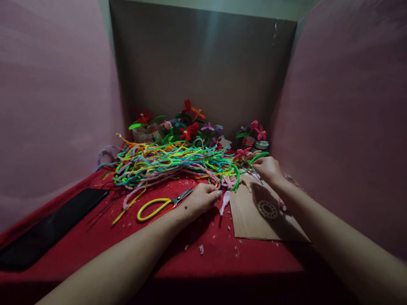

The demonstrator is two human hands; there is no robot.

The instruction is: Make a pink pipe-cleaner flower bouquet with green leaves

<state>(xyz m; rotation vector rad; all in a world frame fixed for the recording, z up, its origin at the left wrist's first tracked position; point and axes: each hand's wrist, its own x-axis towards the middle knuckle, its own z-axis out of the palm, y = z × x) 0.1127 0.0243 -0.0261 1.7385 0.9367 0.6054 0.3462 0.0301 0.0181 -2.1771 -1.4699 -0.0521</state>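
Note:
My left hand (205,198) is closed in a pinch above the red cloth. What its fingertips hold is too small to make out. Just right of them is a pale pink petal-shaped piece (225,202). Farther right, the fingers of my right hand (267,169) are pinched together beside a green pipe-cleaner leaf (259,157) and thin stems; whatever is between them is hidden. A pink pipe-cleaner flower (242,153) lies just beyond. Yellow-handled scissors (155,208) rest left of my left hand, blades apart.
A heap of coloured pipe cleaners (171,161) spreads across the table's middle. Behind it stand finished flowers (189,131) and jars (261,145). A board (251,220) bears a round white spool (267,209). At left lies a flat black object (54,224). Walls close both sides.

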